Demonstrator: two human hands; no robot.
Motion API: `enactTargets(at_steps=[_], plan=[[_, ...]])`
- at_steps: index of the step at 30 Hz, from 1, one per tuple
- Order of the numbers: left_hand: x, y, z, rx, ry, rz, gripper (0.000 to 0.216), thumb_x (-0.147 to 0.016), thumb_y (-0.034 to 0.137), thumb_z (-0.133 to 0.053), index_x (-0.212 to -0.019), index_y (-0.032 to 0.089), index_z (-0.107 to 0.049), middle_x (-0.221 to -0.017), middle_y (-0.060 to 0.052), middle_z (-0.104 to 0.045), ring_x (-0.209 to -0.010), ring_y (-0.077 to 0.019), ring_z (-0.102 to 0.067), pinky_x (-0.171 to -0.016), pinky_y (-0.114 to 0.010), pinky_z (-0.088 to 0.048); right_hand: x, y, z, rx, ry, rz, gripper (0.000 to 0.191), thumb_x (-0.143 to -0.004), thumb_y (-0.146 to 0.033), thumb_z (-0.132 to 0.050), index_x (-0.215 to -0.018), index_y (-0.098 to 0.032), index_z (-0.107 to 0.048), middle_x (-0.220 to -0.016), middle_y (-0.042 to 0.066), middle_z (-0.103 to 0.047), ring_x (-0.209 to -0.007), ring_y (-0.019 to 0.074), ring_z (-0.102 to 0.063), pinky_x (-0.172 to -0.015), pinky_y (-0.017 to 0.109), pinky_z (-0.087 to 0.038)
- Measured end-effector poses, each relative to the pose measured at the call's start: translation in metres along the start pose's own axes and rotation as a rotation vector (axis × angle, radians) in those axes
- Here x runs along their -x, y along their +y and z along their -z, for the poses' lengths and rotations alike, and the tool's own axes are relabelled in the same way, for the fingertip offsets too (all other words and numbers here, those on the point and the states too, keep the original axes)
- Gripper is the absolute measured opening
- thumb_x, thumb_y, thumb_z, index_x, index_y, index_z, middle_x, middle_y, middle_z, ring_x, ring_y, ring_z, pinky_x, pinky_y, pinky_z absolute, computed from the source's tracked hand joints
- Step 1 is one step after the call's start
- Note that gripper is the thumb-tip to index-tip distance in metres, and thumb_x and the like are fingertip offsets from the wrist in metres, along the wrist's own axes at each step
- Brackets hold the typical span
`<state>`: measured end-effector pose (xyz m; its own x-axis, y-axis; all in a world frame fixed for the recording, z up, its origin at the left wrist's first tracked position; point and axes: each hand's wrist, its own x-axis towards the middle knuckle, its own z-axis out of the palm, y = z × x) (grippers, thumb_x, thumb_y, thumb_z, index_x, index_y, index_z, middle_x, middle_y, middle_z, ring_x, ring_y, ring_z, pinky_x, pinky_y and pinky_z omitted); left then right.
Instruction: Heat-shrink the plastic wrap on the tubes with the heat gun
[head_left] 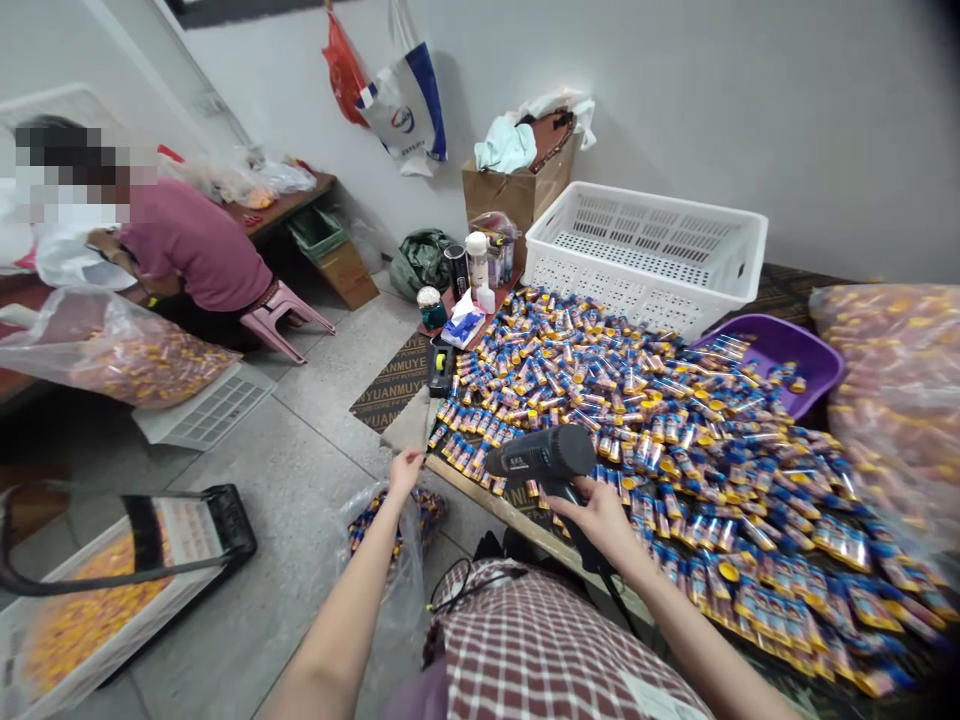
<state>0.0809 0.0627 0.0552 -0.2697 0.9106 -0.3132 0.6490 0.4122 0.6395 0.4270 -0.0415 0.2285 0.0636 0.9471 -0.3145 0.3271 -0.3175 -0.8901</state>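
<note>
My right hand (600, 518) is wrapped round the handle of a black hair dryer (540, 454), its nozzle pointing left over the table's front edge. Below and beyond the dryer spread many small tubes (555, 370) in clear, blue and yellow wrapping. My left hand (406, 466) is at the table's left front corner, beside a grey piece of cloth or card (409, 422). Its fingers are pinched together by the nearest row of tubes; what they hold, if anything, is too small to make out. Under that hand hangs a clear bag (386, 560) with more wrapped tubes.
A white crate (645, 250) and a purple basin (795, 350) stand at the back. A large filled bag (892, 400) is at right. A tape dispenser (441, 370) lies near the left corner. A seated person (195, 250) works at left, beyond a loaded trolley (112, 600).
</note>
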Motion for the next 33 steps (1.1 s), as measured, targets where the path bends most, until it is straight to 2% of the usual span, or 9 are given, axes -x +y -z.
enactTargets(at_steps=[10,14,17,21,24,29,33], plan=[[0.058,-0.071,0.022,0.092,0.045,0.109,0.018,-0.067,0.023,-0.054,-0.077,0.013,-0.065,-0.08,-0.006,-0.07,-0.078,-0.0183,-0.065,-0.077,-0.031,-0.05,-0.05,-0.011,-0.043,0.071,-0.022,0.068,0.03,-0.065,-0.035,-0.06,-0.081,-0.011,-0.068,-0.076,0.008,-0.07,-0.071,0.024,-0.062,-0.062,0.03,-0.046],[0.072,-0.084,0.027,0.092,0.036,0.148,0.017,-0.066,0.025,-0.054,-0.075,0.014,-0.064,-0.074,-0.005,-0.07,-0.076,-0.0195,-0.066,-0.072,-0.031,-0.051,-0.056,-0.022,-0.049,0.079,-0.045,0.092,0.028,-0.064,-0.032,-0.061,-0.084,-0.013,-0.068,-0.08,0.006,-0.07,-0.072,0.0229,-0.062,-0.065,0.029,-0.046],[0.074,-0.084,0.026,0.075,0.024,0.156,0.016,-0.066,0.025,-0.054,-0.074,0.015,-0.064,-0.07,-0.005,-0.069,-0.074,-0.0198,-0.066,-0.069,-0.03,-0.051,-0.046,-0.027,-0.04,0.087,-0.069,0.087,0.025,-0.063,-0.031,-0.062,-0.079,-0.013,-0.068,-0.079,0.006,-0.071,-0.073,0.0237,-0.062,-0.065,0.029,-0.046],[0.063,-0.067,0.016,0.047,0.012,0.109,0.014,-0.066,0.02,-0.055,-0.074,0.014,-0.064,-0.075,-0.006,-0.07,-0.074,-0.0191,-0.065,-0.074,-0.031,-0.05,-0.014,-0.022,-0.01,0.107,-0.106,0.024,0.026,-0.064,-0.031,-0.063,-0.081,-0.013,-0.07,-0.079,0.007,-0.071,-0.073,0.0254,-0.062,-0.066,0.032,-0.046],[0.048,-0.042,0.002,0.039,-0.003,0.029,0.015,-0.069,0.019,-0.054,-0.079,0.014,-0.064,-0.082,-0.008,-0.07,-0.079,-0.0185,-0.065,-0.079,-0.032,-0.049,0.016,-0.004,0.019,0.105,-0.052,-0.035,0.026,-0.064,-0.032,-0.064,-0.083,-0.014,-0.071,-0.082,0.007,-0.071,-0.075,0.0261,-0.062,-0.068,0.032,-0.047],[0.026,0.012,-0.027,0.05,-0.081,-0.112,0.02,-0.073,0.021,-0.051,-0.087,0.015,-0.064,-0.088,-0.007,-0.069,-0.08,-0.0173,-0.064,-0.078,-0.03,-0.049,0.062,0.039,0.06,0.086,0.179,-0.166,0.032,-0.066,-0.039,-0.065,-0.083,-0.012,-0.069,-0.083,0.008,-0.071,-0.076,0.027,-0.062,-0.067,0.033,-0.047],[0.027,0.047,-0.05,0.07,-0.105,-0.225,0.022,-0.073,0.024,-0.05,-0.086,0.014,-0.064,-0.086,-0.007,-0.068,-0.078,-0.0179,-0.064,-0.076,-0.029,-0.049,0.086,0.054,0.078,0.087,0.436,-0.209,0.034,-0.066,-0.04,-0.065,-0.082,-0.011,-0.067,-0.083,0.01,-0.071,-0.08,0.0286,-0.062,-0.068,0.034,-0.047]])
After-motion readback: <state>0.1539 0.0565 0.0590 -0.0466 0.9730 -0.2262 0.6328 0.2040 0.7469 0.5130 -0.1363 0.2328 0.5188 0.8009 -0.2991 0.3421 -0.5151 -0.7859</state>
